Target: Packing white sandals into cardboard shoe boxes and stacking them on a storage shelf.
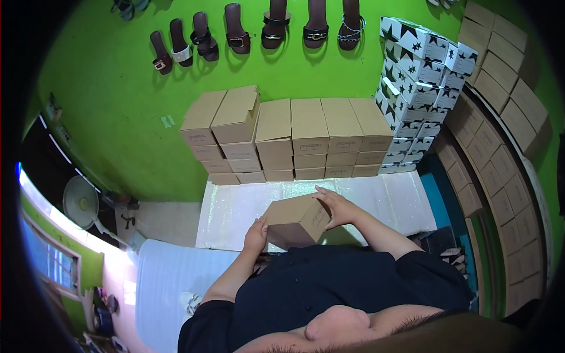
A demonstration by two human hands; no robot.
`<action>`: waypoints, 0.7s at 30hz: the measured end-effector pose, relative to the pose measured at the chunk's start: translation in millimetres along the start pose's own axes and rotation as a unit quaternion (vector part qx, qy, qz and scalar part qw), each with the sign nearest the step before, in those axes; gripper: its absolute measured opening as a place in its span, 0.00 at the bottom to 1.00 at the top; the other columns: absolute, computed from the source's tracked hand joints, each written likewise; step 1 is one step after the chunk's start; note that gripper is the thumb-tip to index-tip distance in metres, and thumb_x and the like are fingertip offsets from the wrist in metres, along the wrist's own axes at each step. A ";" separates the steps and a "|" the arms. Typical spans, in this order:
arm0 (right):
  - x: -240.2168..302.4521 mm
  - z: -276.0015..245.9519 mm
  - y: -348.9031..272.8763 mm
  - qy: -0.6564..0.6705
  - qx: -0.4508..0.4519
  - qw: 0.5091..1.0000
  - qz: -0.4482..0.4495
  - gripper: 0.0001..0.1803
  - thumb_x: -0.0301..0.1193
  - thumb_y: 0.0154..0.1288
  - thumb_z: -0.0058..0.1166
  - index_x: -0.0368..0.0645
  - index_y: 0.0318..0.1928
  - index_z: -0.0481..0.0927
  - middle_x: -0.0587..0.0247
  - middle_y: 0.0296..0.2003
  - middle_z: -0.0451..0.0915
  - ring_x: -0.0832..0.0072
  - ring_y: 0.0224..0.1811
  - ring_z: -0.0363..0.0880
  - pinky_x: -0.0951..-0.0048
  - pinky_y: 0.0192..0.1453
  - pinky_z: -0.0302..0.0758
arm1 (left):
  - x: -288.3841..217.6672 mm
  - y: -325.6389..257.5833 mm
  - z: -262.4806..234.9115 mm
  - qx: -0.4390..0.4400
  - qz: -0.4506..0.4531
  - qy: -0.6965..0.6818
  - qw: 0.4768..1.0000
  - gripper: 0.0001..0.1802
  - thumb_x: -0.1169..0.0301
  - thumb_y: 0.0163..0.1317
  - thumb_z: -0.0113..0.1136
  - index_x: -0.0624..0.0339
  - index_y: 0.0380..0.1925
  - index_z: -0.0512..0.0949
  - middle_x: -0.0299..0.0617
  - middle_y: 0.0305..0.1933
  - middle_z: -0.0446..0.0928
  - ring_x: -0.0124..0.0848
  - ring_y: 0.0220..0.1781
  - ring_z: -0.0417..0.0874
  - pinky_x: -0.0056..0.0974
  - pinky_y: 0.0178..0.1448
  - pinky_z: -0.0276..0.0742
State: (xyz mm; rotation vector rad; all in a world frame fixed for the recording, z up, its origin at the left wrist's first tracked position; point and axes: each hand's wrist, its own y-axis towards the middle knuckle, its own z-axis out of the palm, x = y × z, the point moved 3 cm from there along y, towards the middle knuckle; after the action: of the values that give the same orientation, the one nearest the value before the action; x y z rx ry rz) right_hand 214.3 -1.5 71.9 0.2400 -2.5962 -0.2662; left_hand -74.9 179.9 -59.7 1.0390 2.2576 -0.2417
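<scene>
Between my two hands is a brown cardboard box (288,215), held tilted over the near edge of a white glittery table (229,212). My left hand (256,235) presses against the box's left side. On its right end, my right hand (336,207) grips with fingers over the top corner and thumb lower down. The box looks closed; its contents are hidden. Beyond it, stacked brown cardboard boxes (309,126) line the back of the table against the green wall.
White star-patterned boxes (415,76) form a tall stack at the back right. Shelves of brown boxes (500,170) run along the right. Sandals (237,29) hang on the wall. A fan (80,202) stands left, near a pale blue covered surface (170,288).
</scene>
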 end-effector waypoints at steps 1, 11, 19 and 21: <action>6.0 4.7 2.9 0.015 -0.006 1.000 0.006 0.66 0.43 0.27 0.82 0.49 0.71 0.58 0.42 0.74 0.53 0.45 0.74 0.57 0.53 0.76 0.61 | 0.2 -1.5 -0.9 0.003 0.003 0.000 1.000 0.31 0.62 0.70 0.53 0.61 0.71 0.62 0.60 0.71 0.65 0.54 0.74 0.64 0.45 0.76 0.62; 20.8 34.4 -15.0 0.055 -0.074 0.994 0.061 0.68 0.41 0.28 0.83 0.48 0.71 0.54 0.38 0.72 0.54 0.43 0.73 0.59 0.55 0.73 0.66 | -74.1 -16.2 -25.4 -0.043 0.124 0.033 0.991 0.71 0.52 0.35 0.83 0.66 0.74 0.47 0.60 0.74 0.56 0.61 0.78 0.50 0.56 0.79 0.51; 32.0 29.8 -74.1 0.040 -0.127 0.985 0.113 0.67 0.43 0.31 0.82 0.48 0.72 0.53 0.39 0.72 0.54 0.44 0.73 0.59 0.55 0.74 0.65 | -136.8 -18.6 -5.6 -0.053 0.310 0.006 0.949 0.67 0.63 0.30 0.82 0.59 0.72 0.52 0.59 0.70 0.61 0.62 0.77 0.54 0.59 0.76 0.58; 32.5 14.8 -98.0 0.035 -0.138 0.981 0.132 0.67 0.43 0.31 0.82 0.48 0.72 0.54 0.40 0.72 0.54 0.45 0.73 0.59 0.55 0.75 0.64 | -156.3 -15.3 2.6 -0.021 0.295 -0.032 0.955 0.66 0.65 0.27 0.82 0.58 0.71 0.54 0.59 0.69 0.63 0.61 0.76 0.57 0.56 0.74 0.63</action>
State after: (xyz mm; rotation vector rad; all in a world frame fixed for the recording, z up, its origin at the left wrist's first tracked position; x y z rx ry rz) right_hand 190.8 -101.1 51.9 -0.1904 -2.4502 -0.5052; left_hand -8.8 71.8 33.1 1.5952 1.7838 0.0289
